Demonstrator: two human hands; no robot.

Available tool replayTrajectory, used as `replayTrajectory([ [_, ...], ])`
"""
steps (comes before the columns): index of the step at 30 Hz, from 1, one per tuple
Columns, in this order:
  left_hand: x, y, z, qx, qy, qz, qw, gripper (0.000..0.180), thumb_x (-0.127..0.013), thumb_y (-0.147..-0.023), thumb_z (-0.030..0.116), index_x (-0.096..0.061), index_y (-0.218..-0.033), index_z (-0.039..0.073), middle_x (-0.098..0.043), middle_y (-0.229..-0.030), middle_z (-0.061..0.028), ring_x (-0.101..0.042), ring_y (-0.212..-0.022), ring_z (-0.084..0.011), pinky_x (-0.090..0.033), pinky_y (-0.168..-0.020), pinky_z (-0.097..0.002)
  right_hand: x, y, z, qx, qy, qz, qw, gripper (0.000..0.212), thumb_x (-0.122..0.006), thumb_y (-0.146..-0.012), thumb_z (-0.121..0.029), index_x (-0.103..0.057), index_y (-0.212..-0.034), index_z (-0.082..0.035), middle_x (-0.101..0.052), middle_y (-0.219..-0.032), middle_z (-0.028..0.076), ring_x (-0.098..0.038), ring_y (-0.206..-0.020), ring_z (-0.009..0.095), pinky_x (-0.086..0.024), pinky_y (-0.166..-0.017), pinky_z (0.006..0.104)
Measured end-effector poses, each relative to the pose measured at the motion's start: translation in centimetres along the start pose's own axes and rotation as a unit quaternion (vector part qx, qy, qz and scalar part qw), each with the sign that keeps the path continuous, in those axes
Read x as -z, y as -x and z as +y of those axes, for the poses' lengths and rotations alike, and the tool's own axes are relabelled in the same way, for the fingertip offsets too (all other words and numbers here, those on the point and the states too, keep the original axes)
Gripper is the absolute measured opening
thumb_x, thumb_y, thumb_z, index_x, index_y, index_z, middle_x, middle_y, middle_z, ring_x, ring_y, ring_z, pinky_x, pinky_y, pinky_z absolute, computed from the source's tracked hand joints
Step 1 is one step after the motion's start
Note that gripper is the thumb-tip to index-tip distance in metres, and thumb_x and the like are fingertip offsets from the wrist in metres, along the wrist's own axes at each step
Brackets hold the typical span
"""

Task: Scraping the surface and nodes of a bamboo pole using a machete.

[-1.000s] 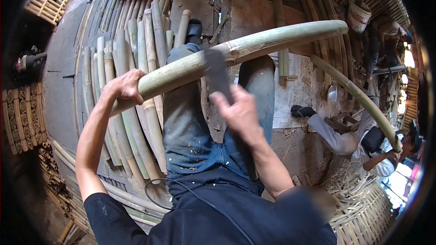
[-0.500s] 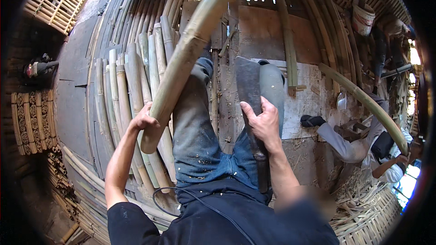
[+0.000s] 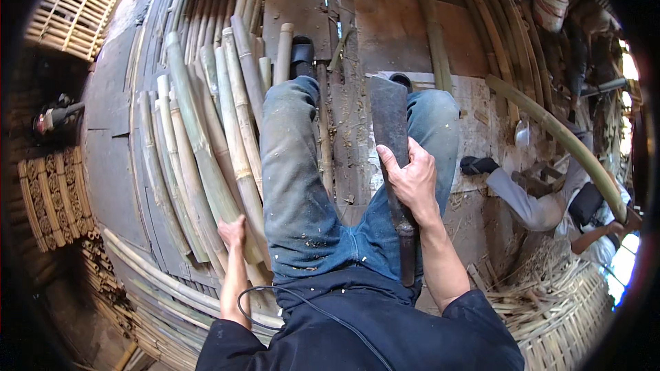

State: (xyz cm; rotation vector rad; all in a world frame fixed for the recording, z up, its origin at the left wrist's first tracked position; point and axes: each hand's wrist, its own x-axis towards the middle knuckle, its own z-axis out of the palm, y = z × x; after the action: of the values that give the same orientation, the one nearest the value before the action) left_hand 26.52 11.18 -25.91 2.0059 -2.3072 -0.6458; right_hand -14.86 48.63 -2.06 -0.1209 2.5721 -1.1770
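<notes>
My left hand (image 3: 232, 231) is closed on a thick greenish bamboo pole (image 3: 194, 124) near its close end. That pole lies slanting on top of a row of cut bamboo poles (image 3: 236, 89) at my left side. In my right hand (image 3: 412, 178) is a machete (image 3: 390, 113) with a broad dark blade, gripped partway along the blade. Its blade rests near my right thigh, pointing away from me, and its dark handle (image 3: 407, 254) reaches back toward my waist. Part of the blade is hidden under my fingers.
Another person (image 3: 591, 227) at the right holds a long bamboo pole (image 3: 557, 130). Bundles of bamboo pieces (image 3: 55, 196) are stacked at the left. A white bucket (image 3: 550, 3) stands at the far right, and a woven basket (image 3: 560, 333) with bamboo strips at the near right.
The thick bamboo pole that my left hand held up across my leg is now down on the row at left. My left hand moved lower; the machete shifted slightly right.
</notes>
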Motion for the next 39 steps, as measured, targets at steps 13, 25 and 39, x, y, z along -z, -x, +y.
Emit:
replayTrajectory([
  [13, -2.5, 7.2, -1.5, -0.124, -0.171, 0.031, 0.977, 0.113, -0.092, -0.078, 0.031, -0.029, -0.167, 0.003, -0.043, -0.16, -0.0238, -0.048, -0.146, -0.0438, -0.049, -0.116, -0.056, 2.2, -0.3, 2.6, -0.036, 0.004, 0.064, 0.997, 0.046, -0.079, -0.098, -0.05, -0.076, -0.11, -0.006, -0.081, -0.098, 0.019, -0.079, -0.094, 0.041, -0.059, -0.083, 0.0486],
  [25, -5.8, 7.5, -2.7, -0.323, -0.37, 0.099, 0.866, 0.073, -0.065, -0.104, 0.011, -0.03, -0.166, -0.006, -0.052, -0.155, -0.0245, -0.061, -0.137, -0.0404, -0.056, -0.114, -0.0427, 3.6, 0.0, 5.5, -0.072, 0.018, 0.1, 0.992, 0.051, -0.077, -0.098, -0.054, -0.072, -0.103, -0.003, -0.077, -0.088, 0.023, -0.075, -0.086, 0.048, -0.056, -0.078, 0.0545],
  [39, -1.5, 2.0, 4.3, -0.239, -0.208, -0.064, 0.946, 0.069, -0.066, -0.105, 0.016, -0.036, -0.164, -0.007, -0.054, -0.155, -0.027, -0.061, -0.137, -0.0395, -0.055, -0.113, -0.0416, 6.1, 0.0, 7.8, -0.105, 0.011, 0.109, 0.988, 0.047, -0.074, -0.101, -0.05, -0.069, -0.103, -0.004, -0.075, -0.079, 0.026, -0.074, -0.077, 0.05, -0.057, -0.071, 0.0595],
])
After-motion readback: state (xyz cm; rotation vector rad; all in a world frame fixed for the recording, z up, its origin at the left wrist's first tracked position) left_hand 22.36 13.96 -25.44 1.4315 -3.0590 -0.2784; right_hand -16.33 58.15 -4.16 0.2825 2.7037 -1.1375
